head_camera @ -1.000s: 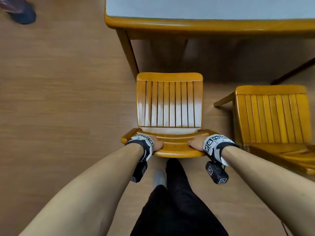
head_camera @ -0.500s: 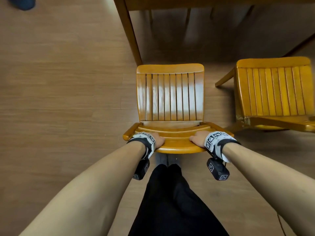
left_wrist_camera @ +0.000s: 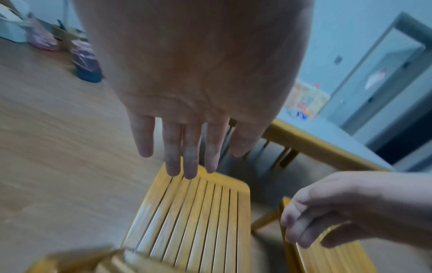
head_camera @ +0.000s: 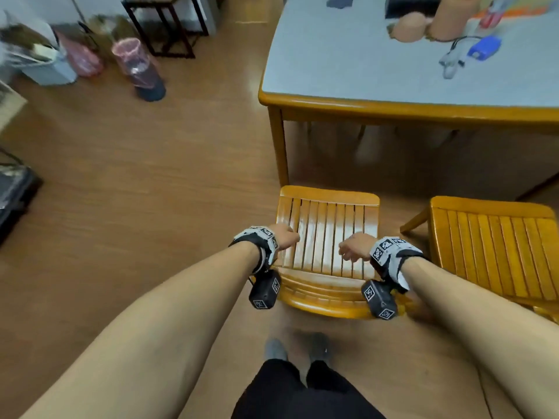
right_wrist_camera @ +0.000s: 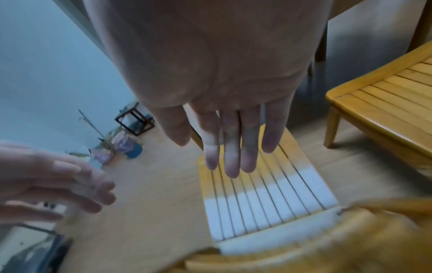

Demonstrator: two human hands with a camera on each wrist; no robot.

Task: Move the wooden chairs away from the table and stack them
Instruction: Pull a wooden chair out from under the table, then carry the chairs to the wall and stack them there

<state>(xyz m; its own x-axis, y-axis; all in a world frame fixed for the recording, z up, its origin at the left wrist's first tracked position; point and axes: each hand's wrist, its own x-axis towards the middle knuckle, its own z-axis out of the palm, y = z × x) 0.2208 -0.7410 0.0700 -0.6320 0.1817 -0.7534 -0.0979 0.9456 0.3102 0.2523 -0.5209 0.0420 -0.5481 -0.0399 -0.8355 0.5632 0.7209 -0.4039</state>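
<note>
A wooden slatted chair point(head_camera: 329, 237) stands on the floor in front of me, just clear of the table's corner leg. Its curved backrest point(head_camera: 323, 300) is nearest me. My left hand point(head_camera: 286, 237) hovers over the left side of the seat, fingers straight and holding nothing point(left_wrist_camera: 184, 147). My right hand point(head_camera: 352, 249) hovers over the right side, also empty, with straight fingers point(right_wrist_camera: 229, 147). Neither hand touches the chair point(left_wrist_camera: 198, 221) point(right_wrist_camera: 257, 194). A second wooden chair point(head_camera: 496, 252) stands close to the right.
The wooden table point(head_camera: 393, 110) with a grey top lies ahead and to the right and carries a blue device point(head_camera: 484, 48) and other items. Lined bins point(head_camera: 139, 68) and a black frame point(head_camera: 163, 25) stand far left. A dark object point(head_camera: 12, 192) sits at the left edge.
Both hands have let go of the backrest's top rail and risen forward over the seat, fingers now straight. The head view has tilted up and shows the tabletop.
</note>
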